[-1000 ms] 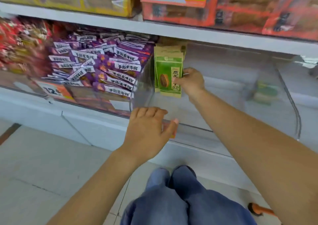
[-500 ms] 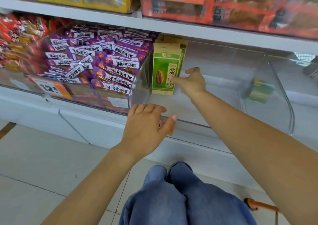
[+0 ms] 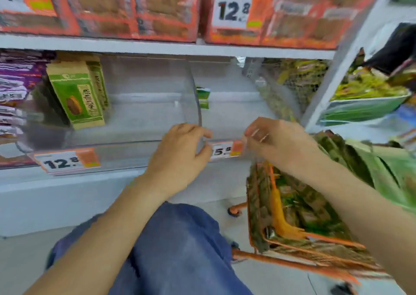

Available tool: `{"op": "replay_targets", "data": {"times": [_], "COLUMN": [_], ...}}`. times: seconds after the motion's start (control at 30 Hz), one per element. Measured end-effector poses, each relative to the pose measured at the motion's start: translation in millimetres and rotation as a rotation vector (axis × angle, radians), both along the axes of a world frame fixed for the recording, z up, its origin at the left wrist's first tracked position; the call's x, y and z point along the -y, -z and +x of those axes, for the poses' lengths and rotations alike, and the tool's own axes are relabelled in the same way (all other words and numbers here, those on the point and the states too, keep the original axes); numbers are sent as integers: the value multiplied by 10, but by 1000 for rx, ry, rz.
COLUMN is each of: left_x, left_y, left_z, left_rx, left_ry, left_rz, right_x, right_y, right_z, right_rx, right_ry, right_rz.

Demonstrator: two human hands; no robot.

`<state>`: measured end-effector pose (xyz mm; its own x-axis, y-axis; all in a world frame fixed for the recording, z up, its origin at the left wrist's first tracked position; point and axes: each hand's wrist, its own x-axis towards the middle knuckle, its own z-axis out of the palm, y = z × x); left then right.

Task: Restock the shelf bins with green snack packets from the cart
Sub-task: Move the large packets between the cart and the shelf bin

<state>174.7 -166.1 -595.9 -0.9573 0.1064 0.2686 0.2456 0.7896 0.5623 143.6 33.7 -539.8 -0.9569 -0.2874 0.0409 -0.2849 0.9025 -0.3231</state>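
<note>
Far left on the shelf: purple packets piled in a clear bin, too blurred to count. Just right of these, inside the next clear bin, green snack packets standing upright against the left wall, at least two, one behind the other, well left of both hands and apart from them. Below on the bin fronts, two price tags: one reading 12.8, one reading 15.8. At centre, left hand curled over the front rim and curved divider of the bin, fingers above and thumb beneath, gripping the clear plastic. Behind the divider, one small green packet deep in the neighbouring bin. Right hand hovering just right of the 15.8 tag, fingers bent inward; whether anything is pinched, cannot tell through the blur. Below and right, an orange cart holding more green packets, count unclear. Above, orange boxes along the upper shelf with a third tag, 12.8. Blue-trousered knees low at centre.
</note>
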Motion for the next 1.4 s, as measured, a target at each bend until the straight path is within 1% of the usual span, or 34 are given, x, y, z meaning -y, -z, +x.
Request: {"op": "replay_targets", "data": {"times": [0.07, 0.13, 0.23, 0.3, 0.33, 0.47, 0.53, 0.57, 0.6, 0.67, 0.73, 0.77, 0.8, 0.87, 0.9, 0.93, 0.97, 1.03, 1.1, 1.13, 1.2, 1.27, 1.3, 1.33, 1.4], "left_x": [-426, -774, -1116, -1231, -1257, -1216, -1137, -1093, -1049, -974, -931, -916, -907, -883, -858, -821, -762, -574, -324, -170, 124, 481, 561, 689, 901], "left_y": [13, 29, 54, 66, 73, 86, 101, 111, 118, 132, 127, 109, 74, -44, -114, -182, -233, -304, -337, -334, -334, -290, -285, -257, -217], "left_z": [-5, -2, -17, -19, -16, 28, 45, 50, 56, 49, 30, 13, 0, 16, 36, 59, 90, 168, 249, 292, 379, 463, 488, 511, 537], "left_rx": [30, 59, 76, 99, 110, 109, 96, 89, 83, 83, 112, 147, 199, 333, 410, 467, 477, 402, 326, 298, 254, 164, 144, 121, 90], "left_ry": [111, 190, 236, 246, 248, 236, 230, 227, 219, 183, 106, 65, 26, -10, -8, -1, 3, -15, -77, -115, -188, -286, -318, -356, -405], "left_rz": [-25, -38, -72, -83, -86, -76, -75, -74, -67, 5, 194, 325, 464, 733, 865, 977, 1049, 1155, 1186, 1181, 1201, 1275, 1339, 1393, 1461], "right_x": [-572, -1025, -1344, -1337, -1282, -984, -887, -865, -855, -865, -893, -902, -896, -783, -694, -603, -491, -232, 42, 207, 516, 884, 973, 1112, 1387], "right_y": [-59, -80, -57, 28, 85, 295, 348, 366, 373, 334, 228, 157, 78, -81, -133, -141, -127, -58, -3, 14, 17, 53, 68, 102, 174], "right_z": [103, 174, 251, 289, 303, 291, 230, 197, 172, 161, 171, 175, 186, 237, 267, 280, 297, 309, 277, 245, 175, 105, 100, 90, 82], "right_rx": [-66, -87, -56, -42, -47, -228, -257, -265, -271, -319, -355, -330, -271, -72, 22, 90, 143, 232, 324, 378, 459, 580, 629, 668, 709], "right_ry": [125, 231, 274, 243, 218, 161, 160, 157, 162, 218, 292, 321, 340, 319, 292, 270, 250, 207, 184, 166, 99, 9, -29, -75, -72], "right_rz": [106, 160, 113, 113, 154, 399, 453, 446, 409, 209, -33, -164, -342, -790, -956, -1049, -1097, -1148, -1184, -1179, -1095, -1014, -1012, -1039, -1207]}}
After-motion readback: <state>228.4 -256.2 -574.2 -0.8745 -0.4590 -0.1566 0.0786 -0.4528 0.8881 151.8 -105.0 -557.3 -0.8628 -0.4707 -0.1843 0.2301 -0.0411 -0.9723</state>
